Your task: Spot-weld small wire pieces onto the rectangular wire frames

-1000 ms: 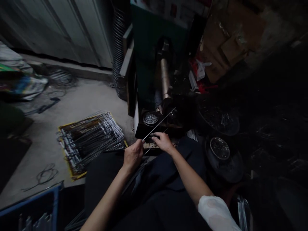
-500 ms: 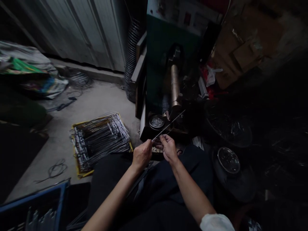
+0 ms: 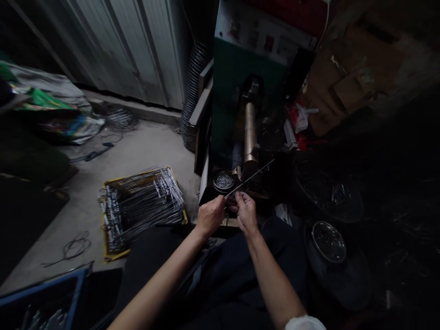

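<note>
My left hand (image 3: 210,215) is closed around the near end of a thin metal rod (image 3: 252,176), which slants up and to the right across the front of a machine (image 3: 247,59). Close beside it, my right hand (image 3: 246,211) has thumb and fingers pinched together near the rod; whatever lies between them is too small to make out. Just beyond my hands sits a round dish of small metal pieces (image 3: 224,180). A copper-coloured cylinder (image 3: 250,130) sticks out from the machine above the rod's far part.
On the floor at left stands a yellow crate (image 3: 109,255) piled with thin metal rods. A blue crate (image 3: 81,284) is at lower left. To the right are a round glass-like dish (image 3: 328,241) and a dark basin (image 3: 354,208). A coiled spring-like tube (image 3: 192,87) leans by the metal wall.
Both hands and the rod have shifted slightly right in view, the rod's tip now reaching farther right. The surroundings sit a little lower in view as the camera tilts.
</note>
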`<state>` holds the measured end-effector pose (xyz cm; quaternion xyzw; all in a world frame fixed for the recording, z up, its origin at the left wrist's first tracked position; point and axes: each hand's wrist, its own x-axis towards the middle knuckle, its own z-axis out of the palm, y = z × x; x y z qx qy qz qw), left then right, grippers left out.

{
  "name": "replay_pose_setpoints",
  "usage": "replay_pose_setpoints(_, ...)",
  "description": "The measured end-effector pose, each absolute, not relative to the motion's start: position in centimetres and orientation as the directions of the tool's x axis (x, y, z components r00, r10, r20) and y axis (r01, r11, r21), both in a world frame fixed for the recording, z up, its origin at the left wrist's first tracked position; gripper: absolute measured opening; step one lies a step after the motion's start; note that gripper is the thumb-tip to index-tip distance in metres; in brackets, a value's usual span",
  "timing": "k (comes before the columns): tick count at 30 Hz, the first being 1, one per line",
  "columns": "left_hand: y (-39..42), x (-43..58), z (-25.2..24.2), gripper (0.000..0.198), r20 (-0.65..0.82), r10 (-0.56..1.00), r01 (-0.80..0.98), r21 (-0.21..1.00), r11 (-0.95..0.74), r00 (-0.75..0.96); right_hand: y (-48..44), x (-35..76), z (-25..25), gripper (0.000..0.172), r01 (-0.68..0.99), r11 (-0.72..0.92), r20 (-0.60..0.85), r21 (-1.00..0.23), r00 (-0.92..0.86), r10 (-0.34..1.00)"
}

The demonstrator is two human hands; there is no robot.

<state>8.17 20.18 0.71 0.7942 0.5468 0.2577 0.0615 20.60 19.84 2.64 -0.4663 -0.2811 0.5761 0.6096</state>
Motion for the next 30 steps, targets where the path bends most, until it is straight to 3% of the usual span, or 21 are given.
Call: replay_pose_setpoints(30, 22.7, 9.2, 1.4, 0.025, 0.409, 0.867, 0.806, 0.388, -0.447, 0.284, 22.1, 21.0, 2.7, 0.036, -0.418, 0.001, -0.128, -0.908, 0.281, 0.951)
